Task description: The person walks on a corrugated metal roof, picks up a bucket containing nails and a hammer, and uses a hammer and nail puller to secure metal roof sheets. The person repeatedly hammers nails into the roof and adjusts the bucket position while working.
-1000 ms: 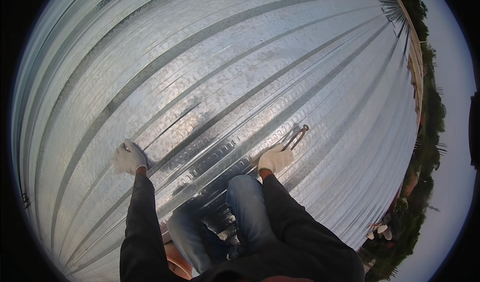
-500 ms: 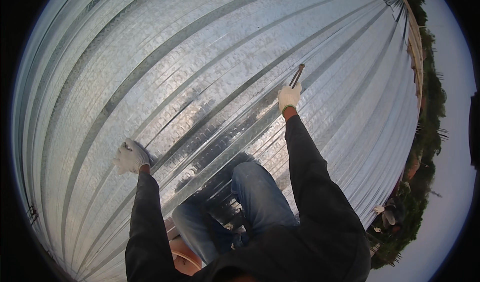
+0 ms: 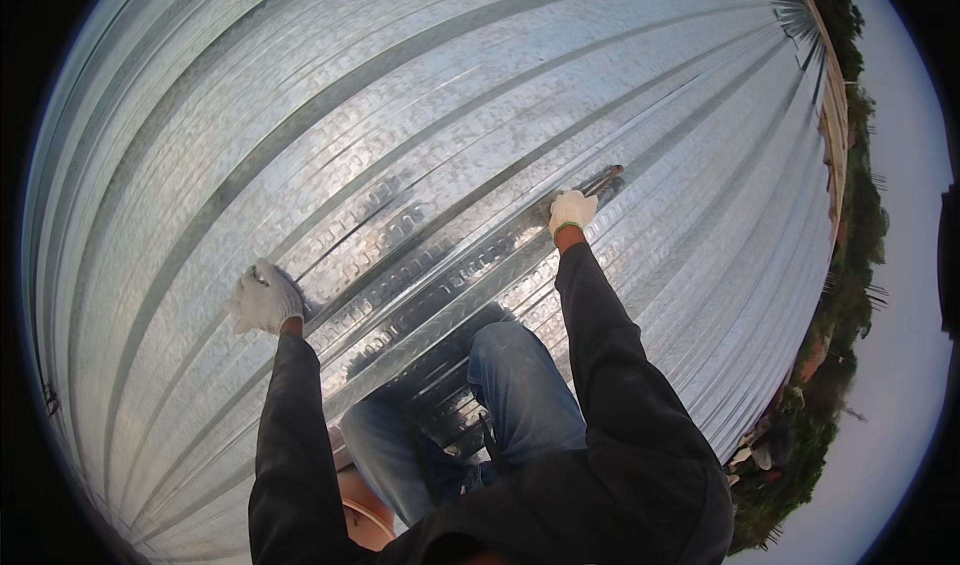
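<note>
1. A wide expanse of ribbed, galvanised metal sheeting point(image 3: 420, 115) fills most of the frame, its ridges running from the lower left up toward the upper right and bending with the lens.
2. The left hand point(image 3: 265, 300), in a white work glove, lies at the left of centre – it rests on a ridge of the sheeting with the fingers curled over it; whether it grips an edge or only presses down cannot be told.
3. The right hand point(image 3: 572, 212), also in a white glove (with a green cuff band), sits right of centre and higher in the frame, closed around the near end of a slim dark metal tool point(image 3: 603, 178).
4. The tool points away toward the upper right, lying along a groove between two ridges – its far end touches or nearly touches the sheet; its exact kind is too small to tell.
5. Both arms wear dark long sleeves point(image 3: 610, 365) that come up from the lower edge.
6. Between the arms, at lower centre, the person's knees in blue jeans point(image 3: 520, 385) rest against the sheeting.
7. Along the right rim run green treetops point(image 3: 850, 265) and pale sky point(image 3: 900, 95).
</note>
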{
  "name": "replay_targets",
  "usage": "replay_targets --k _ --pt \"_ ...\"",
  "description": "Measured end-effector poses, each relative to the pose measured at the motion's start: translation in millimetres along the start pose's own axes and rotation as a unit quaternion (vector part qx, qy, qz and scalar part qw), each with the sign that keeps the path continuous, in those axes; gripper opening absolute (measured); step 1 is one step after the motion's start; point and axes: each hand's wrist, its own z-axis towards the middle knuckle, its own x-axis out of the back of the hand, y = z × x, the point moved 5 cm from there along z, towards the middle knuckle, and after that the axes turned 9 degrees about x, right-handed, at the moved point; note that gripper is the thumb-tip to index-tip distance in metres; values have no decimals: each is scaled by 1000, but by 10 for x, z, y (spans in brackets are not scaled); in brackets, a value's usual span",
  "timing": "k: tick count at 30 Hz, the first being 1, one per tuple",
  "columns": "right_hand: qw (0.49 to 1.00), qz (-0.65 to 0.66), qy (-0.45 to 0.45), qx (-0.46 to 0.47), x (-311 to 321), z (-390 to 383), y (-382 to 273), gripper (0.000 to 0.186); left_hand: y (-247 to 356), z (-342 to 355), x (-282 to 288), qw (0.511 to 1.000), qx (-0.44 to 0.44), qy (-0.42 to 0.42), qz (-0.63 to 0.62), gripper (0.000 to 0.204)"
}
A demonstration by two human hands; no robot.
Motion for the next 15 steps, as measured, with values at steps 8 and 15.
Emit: replay_targets --k 8,15 --pt "495 726 299 -374 814 -1260 187 37 -14 2 -20 1000 -3 13 -7 58" --pt "698 589 293 -283 1347 -2402 578 40 -53 29 -98 1000 1 0 -19 59"
